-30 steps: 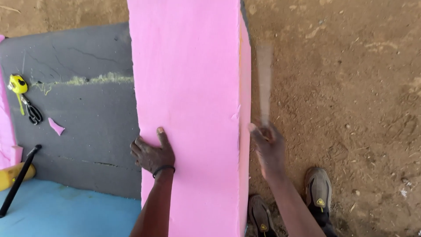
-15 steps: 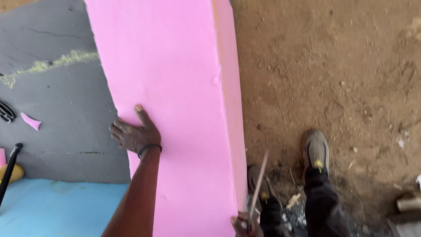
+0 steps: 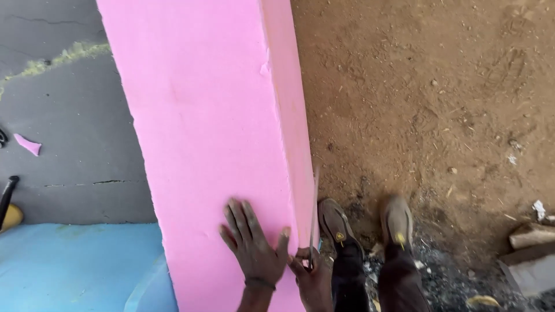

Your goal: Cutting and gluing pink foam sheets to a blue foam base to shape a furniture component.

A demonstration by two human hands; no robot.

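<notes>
Dirt floor [image 3: 428,98]; I see left hand [image 3: 254,248] spread flat on soft, light foam [image 3: 202,127]; right hand [image 3: 309,277] pinches, probably, a blade [image 3: 314,214].

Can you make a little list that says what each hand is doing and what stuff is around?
left hand: flat on top of the pink foam block, fingers spread
right hand: grips a thin blade held along the block's right side
shoes: two brown ones on the dirt ground, right of the block
under the block: grey sheet and blue sheet
small bits: pink scrap on the grey sheet
</notes>
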